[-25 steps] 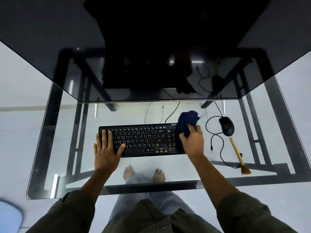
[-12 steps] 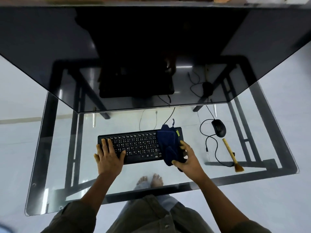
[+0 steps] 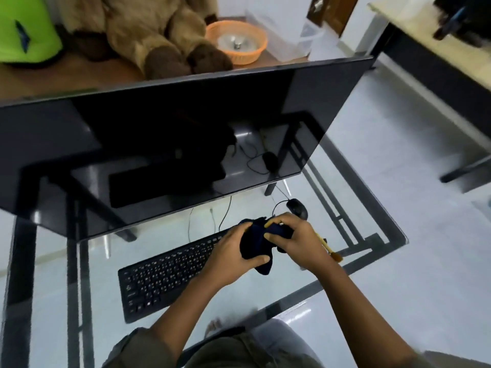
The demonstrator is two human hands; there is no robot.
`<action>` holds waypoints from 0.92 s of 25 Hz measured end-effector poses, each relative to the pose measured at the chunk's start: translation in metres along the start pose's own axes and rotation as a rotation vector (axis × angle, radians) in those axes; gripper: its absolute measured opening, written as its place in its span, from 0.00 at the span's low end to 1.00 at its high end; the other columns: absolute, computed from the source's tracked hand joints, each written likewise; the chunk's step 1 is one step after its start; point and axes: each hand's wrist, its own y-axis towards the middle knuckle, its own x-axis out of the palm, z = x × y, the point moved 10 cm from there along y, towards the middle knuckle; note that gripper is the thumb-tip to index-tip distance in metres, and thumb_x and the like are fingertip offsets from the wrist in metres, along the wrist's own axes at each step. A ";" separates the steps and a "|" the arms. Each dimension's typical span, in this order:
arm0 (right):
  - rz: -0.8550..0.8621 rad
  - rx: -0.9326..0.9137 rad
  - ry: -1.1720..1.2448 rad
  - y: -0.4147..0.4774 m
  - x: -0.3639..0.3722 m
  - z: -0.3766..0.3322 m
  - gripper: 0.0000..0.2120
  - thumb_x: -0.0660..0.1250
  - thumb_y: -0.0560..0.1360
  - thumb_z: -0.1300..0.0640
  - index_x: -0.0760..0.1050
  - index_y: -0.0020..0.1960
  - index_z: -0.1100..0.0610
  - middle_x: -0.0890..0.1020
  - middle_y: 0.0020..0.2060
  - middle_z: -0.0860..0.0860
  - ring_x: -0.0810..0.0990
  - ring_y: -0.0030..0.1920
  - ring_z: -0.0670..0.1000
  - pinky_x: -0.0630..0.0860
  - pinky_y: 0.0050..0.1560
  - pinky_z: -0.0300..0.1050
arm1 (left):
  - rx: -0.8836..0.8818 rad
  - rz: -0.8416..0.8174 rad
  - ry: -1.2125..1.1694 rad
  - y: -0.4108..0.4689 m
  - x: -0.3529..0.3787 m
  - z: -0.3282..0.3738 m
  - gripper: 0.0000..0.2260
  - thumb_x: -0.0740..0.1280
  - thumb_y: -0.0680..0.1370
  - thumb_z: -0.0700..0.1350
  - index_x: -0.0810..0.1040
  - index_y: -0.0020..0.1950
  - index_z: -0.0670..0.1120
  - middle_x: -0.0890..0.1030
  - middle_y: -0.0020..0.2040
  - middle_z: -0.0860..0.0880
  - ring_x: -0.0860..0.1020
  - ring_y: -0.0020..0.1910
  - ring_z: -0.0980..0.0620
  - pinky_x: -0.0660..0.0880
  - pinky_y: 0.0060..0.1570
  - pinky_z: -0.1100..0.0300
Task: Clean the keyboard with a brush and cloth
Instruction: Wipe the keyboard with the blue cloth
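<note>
the keyboard point(image 3: 164, 274) lies on the glass desk point(image 3: 47, 288), in front of the dark monitor point(image 3: 159, 144). the left hand point(image 3: 233, 251) and right hand point(image 3: 300, 240) both grip the dark blue cloth point(image 3: 256, 243) with curled fingers, above its right end. the brush point(image 3: 329, 248) lies beside the mouse point(image 3: 297, 208).

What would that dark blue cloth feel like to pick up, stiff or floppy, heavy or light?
Probably floppy: the dark blue cloth bunches and folds between the left hand and right hand, one end drooping below the left thumb. Likely light, being thin fabric held up over the keyboard. It seems soft, so hardly fragile.
</note>
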 end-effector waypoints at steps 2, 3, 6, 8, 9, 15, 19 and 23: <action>0.050 -0.056 -0.003 -0.005 -0.031 -0.024 0.10 0.75 0.72 0.61 0.81 0.50 0.49 0.81 0.48 0.48 0.82 0.49 0.50 0.81 0.48 0.45 | 0.038 -0.020 -0.032 0.015 0.008 0.029 0.31 0.75 0.68 0.61 0.71 0.68 0.57 0.79 0.59 0.60 0.77 0.58 0.61 0.76 0.58 0.60; 0.079 -0.066 0.017 -0.010 -0.051 -0.031 0.11 0.75 0.73 0.62 0.81 0.51 0.49 0.82 0.49 0.47 0.82 0.51 0.49 0.80 0.50 0.43 | 0.069 -0.045 -0.044 0.023 0.016 0.047 0.26 0.75 0.70 0.59 0.73 0.66 0.56 0.80 0.57 0.60 0.77 0.56 0.62 0.77 0.57 0.59; 0.153 -0.072 0.097 -0.022 -0.117 -0.037 0.13 0.74 0.73 0.65 0.80 0.53 0.51 0.83 0.50 0.46 0.83 0.53 0.50 0.81 0.52 0.47 | 0.132 -0.109 -0.147 0.051 0.040 0.096 0.13 0.71 0.77 0.48 0.79 0.62 0.53 0.84 0.53 0.57 0.81 0.53 0.60 0.78 0.57 0.59; 0.174 -0.056 0.136 -0.027 -0.158 -0.028 0.14 0.73 0.73 0.67 0.80 0.55 0.53 0.84 0.51 0.47 0.83 0.54 0.51 0.82 0.52 0.49 | 0.133 -0.112 -0.269 0.073 0.048 0.120 0.12 0.68 0.80 0.43 0.82 0.63 0.48 0.85 0.53 0.53 0.83 0.53 0.57 0.79 0.53 0.62; 0.190 -0.056 0.148 -0.029 -0.180 -0.021 0.15 0.73 0.74 0.68 0.79 0.56 0.53 0.84 0.52 0.48 0.83 0.55 0.51 0.82 0.53 0.49 | 0.146 -0.111 -0.304 0.084 0.054 0.135 0.12 0.68 0.80 0.41 0.82 0.63 0.46 0.85 0.54 0.51 0.83 0.53 0.56 0.78 0.52 0.64; 0.246 0.054 0.199 -0.002 -0.291 0.053 0.12 0.74 0.73 0.64 0.80 0.54 0.52 0.85 0.50 0.51 0.84 0.53 0.53 0.83 0.52 0.55 | 0.085 -0.395 -0.311 0.156 0.154 0.224 0.11 0.73 0.77 0.42 0.81 0.59 0.47 0.85 0.50 0.52 0.83 0.44 0.57 0.77 0.39 0.66; 0.308 0.158 0.076 0.033 -0.341 0.116 0.09 0.76 0.70 0.59 0.81 0.48 0.50 0.85 0.44 0.51 0.84 0.46 0.55 0.83 0.46 0.61 | 0.085 -0.173 -0.084 0.228 0.191 0.234 0.07 0.75 0.75 0.43 0.83 0.52 0.47 0.83 0.44 0.52 0.80 0.39 0.55 0.76 0.43 0.67; 0.361 0.186 0.101 0.047 -0.373 0.163 0.10 0.76 0.70 0.62 0.81 0.49 0.52 0.84 0.45 0.52 0.84 0.43 0.55 0.84 0.42 0.55 | 0.205 0.000 0.049 0.256 0.213 0.254 0.07 0.74 0.75 0.42 0.83 0.53 0.45 0.84 0.45 0.52 0.80 0.42 0.58 0.76 0.46 0.68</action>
